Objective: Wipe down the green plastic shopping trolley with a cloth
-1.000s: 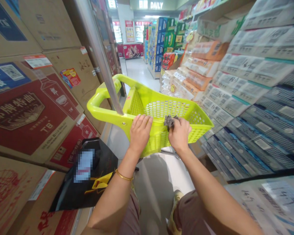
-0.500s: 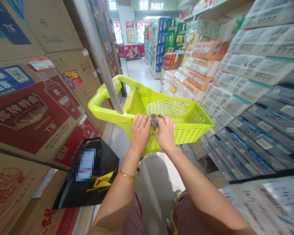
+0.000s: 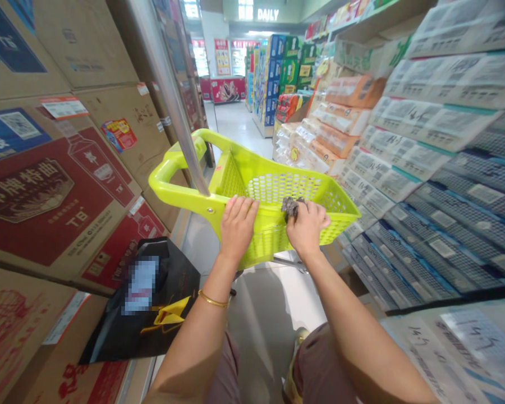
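A lime-green shopping basket cart (image 3: pixel 271 224) with perforated sides stands sideways in front of me, its looped handle at the left. My left hand (image 3: pixel 237 227) is closed over the near rim, close to the metal pole (image 3: pixel 168 95) that rises there. Farther right on the same rim, my right hand (image 3: pixel 306 227) presses a crumpled dark grey cloth (image 3: pixel 291 207) against the edge. Much of the cloth is hidden under those fingers. Inside the basket, the part I can see holds nothing.
Stacked cardboard boxes (image 3: pixel 59 185) wall the left side, with a black bag (image 3: pixel 164 314) below them. Packs of tissue paper (image 3: pixel 441 112) and dark blue packs (image 3: pixel 437 219) line the right. A tiled aisle (image 3: pixel 231 120) runs ahead.
My right hand has slid rightward along the rim with the grey cloth, away from my left hand. The left hand keeps its place on the rim.
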The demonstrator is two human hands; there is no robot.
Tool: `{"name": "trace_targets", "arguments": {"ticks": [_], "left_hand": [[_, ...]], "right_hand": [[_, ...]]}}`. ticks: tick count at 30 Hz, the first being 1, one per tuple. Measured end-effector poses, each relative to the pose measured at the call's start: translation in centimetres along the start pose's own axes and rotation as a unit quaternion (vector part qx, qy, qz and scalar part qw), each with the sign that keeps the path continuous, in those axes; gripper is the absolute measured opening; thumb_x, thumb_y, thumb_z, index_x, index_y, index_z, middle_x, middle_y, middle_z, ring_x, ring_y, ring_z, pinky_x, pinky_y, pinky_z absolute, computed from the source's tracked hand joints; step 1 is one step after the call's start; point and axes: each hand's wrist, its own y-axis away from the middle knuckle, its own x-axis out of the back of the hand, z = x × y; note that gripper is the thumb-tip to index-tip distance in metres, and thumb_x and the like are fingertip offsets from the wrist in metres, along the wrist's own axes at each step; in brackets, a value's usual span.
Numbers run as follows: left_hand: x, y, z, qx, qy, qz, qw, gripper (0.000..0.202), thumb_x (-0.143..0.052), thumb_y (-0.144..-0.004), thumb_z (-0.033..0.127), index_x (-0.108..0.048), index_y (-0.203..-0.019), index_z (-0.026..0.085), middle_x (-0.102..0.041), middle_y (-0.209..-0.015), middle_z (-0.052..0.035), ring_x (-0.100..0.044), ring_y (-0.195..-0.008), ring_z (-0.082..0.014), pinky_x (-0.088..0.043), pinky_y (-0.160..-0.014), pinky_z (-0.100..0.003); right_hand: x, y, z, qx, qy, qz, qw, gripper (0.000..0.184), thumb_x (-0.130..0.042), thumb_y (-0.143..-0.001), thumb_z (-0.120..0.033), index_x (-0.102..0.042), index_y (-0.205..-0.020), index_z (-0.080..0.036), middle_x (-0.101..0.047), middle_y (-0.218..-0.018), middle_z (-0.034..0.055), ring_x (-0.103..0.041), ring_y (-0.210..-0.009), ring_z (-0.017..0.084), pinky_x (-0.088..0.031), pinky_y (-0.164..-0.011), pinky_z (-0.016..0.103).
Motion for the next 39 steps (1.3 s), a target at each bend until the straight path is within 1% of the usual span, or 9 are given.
{"name": "trace_targets", "arguments": {"ticks": [6, 10, 13, 17, 24, 30, 32, 35, 39], "left_hand": [[-0.3, -0.2, 0.5, 0.038, 0.005, 0.018, 0.999, 0.028, -0.039, -0.094, 0.016, -0.062, -0.110, 0.021, -0.066, -0.113, -0.0063, -0.054, -0.116, -0.0195, -0.032, -0.112, -0.046], [-0.5, -0.2, 0.5, 0.045, -0.005, 0.041, 0.998, 0.026, -0.039, -0.095, 0.020, -0.063, -0.106, 0.019, -0.067, -0.109, -0.0066, -0.055, -0.114, -0.0195, -0.032, -0.112, -0.044], [-0.4, -0.3, 0.4, 0.052, -0.002, 0.043, 0.998, 0.026, -0.038, -0.096, 0.021, -0.062, -0.104, 0.018, -0.068, -0.108, -0.0062, -0.056, -0.113, -0.0188, -0.034, -0.111, -0.042], [-0.2, -0.3, -0.1, 0.028, -0.008, 0.023, 0.999, 0.024, -0.040, -0.095, 0.022, -0.063, -0.105, 0.021, -0.068, -0.110, -0.0046, -0.056, -0.113, -0.0181, -0.035, -0.110, -0.042], [-0.4, -0.2, -1.2, -0.008, 0.004, 0.014, 1.000, 0.025, -0.044, -0.094, 0.021, -0.063, -0.111, 0.020, -0.067, -0.112, -0.0048, -0.054, -0.116, -0.0179, -0.034, -0.111, -0.041], [-0.2, -0.5, -1.3, -0.005, 0.000, 0.002, 1.000, 0.026, -0.043, -0.094, 0.019, -0.063, -0.111, 0.020, -0.067, -0.113, -0.0049, -0.054, -0.117, -0.0189, -0.033, -0.112, -0.042], [-0.2, -0.5, -1.1, 0.003, 0.001, -0.004, 1.000, 0.027, -0.042, -0.094, 0.019, -0.063, -0.111, 0.019, -0.066, -0.114, -0.0053, -0.053, -0.117, -0.0193, -0.032, -0.113, -0.043], [-0.3, -0.6, -0.9, 0.014, -0.013, 0.003, 1.000, 0.027, -0.042, -0.095, 0.020, -0.063, -0.112, 0.020, -0.066, -0.114, -0.0051, -0.053, -0.118, -0.0199, -0.032, -0.113, -0.045], [-0.9, -0.4, -0.6, 0.022, -0.031, 0.018, 0.999, 0.029, -0.041, -0.095, 0.021, -0.061, -0.115, 0.019, -0.064, -0.120, -0.0060, -0.051, -0.123, -0.0213, -0.030, -0.114, -0.047]], "right_hand": [[0.0, 0.4, -2.8, -0.021, -0.048, -0.011, 0.999, 0.029, -0.040, -0.086, -0.027, -0.060, -0.104, -0.017, -0.055, -0.110, 0.0137, -0.045, -0.099, 0.027, -0.031, -0.089, 0.042], [0.4, 0.7, -6.0, 0.025, -0.120, -0.035, 0.992, 0.036, -0.038, -0.090, -0.041, -0.057, -0.114, -0.021, -0.055, -0.112, 0.0111, -0.047, -0.101, 0.025, -0.032, -0.091, 0.040], [0.2, 0.7, -7.1, 0.043, -0.163, -0.036, 0.985, 0.040, -0.033, -0.093, -0.044, -0.055, -0.120, -0.025, -0.055, -0.116, 0.0093, -0.047, -0.105, 0.023, -0.032, -0.094, 0.039], [-0.7, 0.3, -6.1, 0.062, -0.150, -0.040, 0.986, 0.040, -0.031, -0.095, -0.039, -0.061, -0.114, -0.022, -0.056, -0.115, 0.0112, -0.047, -0.105, 0.022, -0.034, -0.093, 0.037], [-1.5, -0.3, -3.0, 0.112, -0.131, -0.011, 0.985, 0.032, -0.041, -0.092, -0.031, -0.063, -0.113, -0.019, -0.058, -0.110, 0.0121, -0.049, -0.101, 0.022, -0.038, -0.089, 0.037], [-1.5, -1.5, 1.3, 0.066, -0.106, 0.007, 0.992, 0.033, -0.041, -0.091, -0.034, -0.066, -0.103, -0.015, -0.060, -0.096, 0.0117, -0.052, -0.090, 0.022, -0.042, -0.082, 0.035], [-1.5, -1.7, 2.0, 0.051, -0.099, 0.021, 0.994, 0.034, -0.042, -0.091, -0.034, -0.067, -0.099, -0.014, -0.059, -0.092, 0.0115, -0.052, -0.087, 0.022, -0.042, -0.080, 0.036], [-1.5, -1.7, 1.4, 0.037, -0.099, 0.029, 0.994, 0.034, -0.042, -0.090, -0.035, -0.068, -0.095, -0.014, -0.059, -0.089, 0.0111, -0.053, -0.085, 0.022, -0.043, -0.080, 0.036], [-1.6, -1.1, -2.0, 0.084, -0.156, 0.016, 0.984, 0.032, -0.043, -0.091, -0.034, -0.066, -0.103, -0.016, -0.059, -0.098, 0.0116, -0.055, -0.091, 0.021, -0.046, -0.084, 0.036]]}}
